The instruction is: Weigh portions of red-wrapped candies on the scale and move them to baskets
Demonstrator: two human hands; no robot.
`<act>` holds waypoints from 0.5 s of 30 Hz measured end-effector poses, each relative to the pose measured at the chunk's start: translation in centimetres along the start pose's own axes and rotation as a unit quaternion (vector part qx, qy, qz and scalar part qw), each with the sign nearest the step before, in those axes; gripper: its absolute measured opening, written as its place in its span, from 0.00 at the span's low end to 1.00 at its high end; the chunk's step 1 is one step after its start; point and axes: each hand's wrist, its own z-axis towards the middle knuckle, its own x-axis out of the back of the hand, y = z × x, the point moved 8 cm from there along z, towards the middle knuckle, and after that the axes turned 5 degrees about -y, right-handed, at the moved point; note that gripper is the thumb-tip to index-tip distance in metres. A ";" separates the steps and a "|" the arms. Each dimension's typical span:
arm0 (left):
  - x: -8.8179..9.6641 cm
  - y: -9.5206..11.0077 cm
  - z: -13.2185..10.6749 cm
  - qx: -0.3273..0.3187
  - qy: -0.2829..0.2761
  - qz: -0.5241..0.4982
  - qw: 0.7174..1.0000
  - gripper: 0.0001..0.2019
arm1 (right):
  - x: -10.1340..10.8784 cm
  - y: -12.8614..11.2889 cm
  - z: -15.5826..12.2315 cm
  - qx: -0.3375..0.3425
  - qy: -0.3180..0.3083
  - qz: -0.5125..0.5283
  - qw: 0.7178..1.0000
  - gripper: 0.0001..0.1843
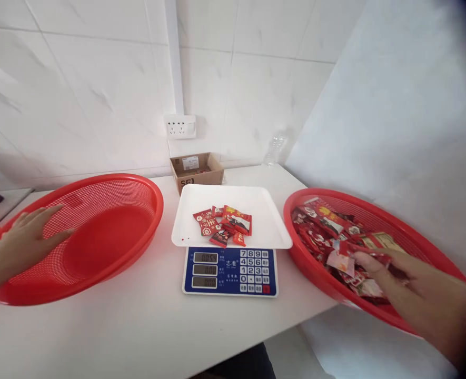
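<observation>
My left hand (29,237) hovers at the left side of a red plastic basket (110,237), fingers apart and holding nothing. Inside the right red basket (315,284) lie many small snack packets (315,237), mostly red. Over that pile my right hand (406,284) is closed on a small snack packet (343,260); its palm hides part of the grip. Between the baskets stands a digital scale (230,271) with a blue panel. On its white tray (260,205) sits a loose heap of red packets (225,223).
Behind the scale is an open cardboard box (197,173). A clear plastic bottle (275,150) stands near the wall, in the corner. A power socket (180,126) is on the tiled wall. The white table (138,331) has its front edge below the scale.
</observation>
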 end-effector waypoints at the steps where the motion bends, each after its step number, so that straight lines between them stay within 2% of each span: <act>1: -0.1 2.0 -0.2 -0.018 -0.022 -0.032 0.999 0.31 | 0.6 0.6 0.5 -0.025 0.001 -0.033 0.999 0.26; 3: 0.2 6.6 -1.0 -0.059 -0.047 -0.090 0.993 0.31 | 1.4 0.9 1.0 -0.026 0.023 -0.081 0.996 0.27; 6: 0.5 13.4 -2.4 -0.105 -0.102 -0.129 0.981 0.29 | 1.0 -1.2 0.7 0.044 0.063 -0.096 0.992 0.29; 10: -0.1 22.1 -3.3 -0.214 -0.171 -0.178 0.945 0.30 | -1.6 -7.4 -0.2 0.183 0.066 -0.035 0.980 0.30; 13: -1.5 27.1 -3.2 -0.287 -0.205 -0.189 0.917 0.30 | -4.6 -13.4 -0.7 0.286 -0.004 -0.024 0.958 0.27; 15: -2.4 29.5 -2.8 -0.314 -0.213 -0.190 0.906 0.31 | -6.4 -16.5 -0.5 0.311 -0.056 -0.018 0.949 0.26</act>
